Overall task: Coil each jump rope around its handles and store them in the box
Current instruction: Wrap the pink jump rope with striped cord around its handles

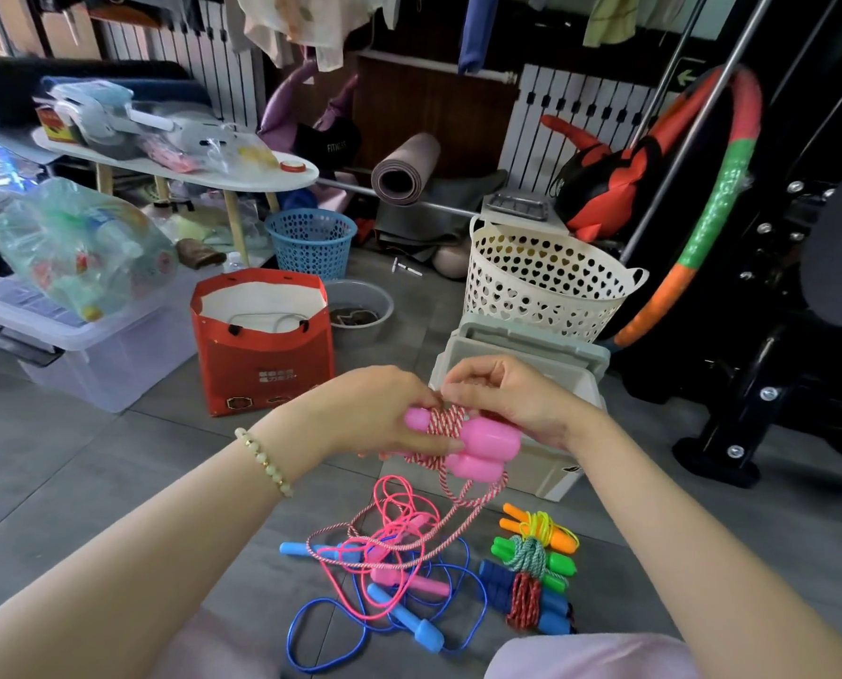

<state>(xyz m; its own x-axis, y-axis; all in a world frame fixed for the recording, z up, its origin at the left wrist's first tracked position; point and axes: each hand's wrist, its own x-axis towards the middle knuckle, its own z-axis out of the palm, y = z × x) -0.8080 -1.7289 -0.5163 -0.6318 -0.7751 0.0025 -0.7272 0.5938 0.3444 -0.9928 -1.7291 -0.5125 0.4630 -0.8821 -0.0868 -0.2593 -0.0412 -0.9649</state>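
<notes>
- The box [531,355] is seen on the floor just behind the hands.
- The pink handles [477,445] are gripped together in the left hand [374,414], above the loose ropes.
- The red-white cord [450,421] is pinched by the right hand [512,399]; if tension is lost, the wraps may be loosened, or the trailing cord snagged in the tangle below.

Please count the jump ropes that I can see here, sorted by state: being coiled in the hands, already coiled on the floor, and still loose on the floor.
Being coiled in the hands: 1, pink handles
Coiled on the floor: 3, orange, green, blue
Loose on the floor: 2, pink and blue, tangled together
Total: 6
</notes>
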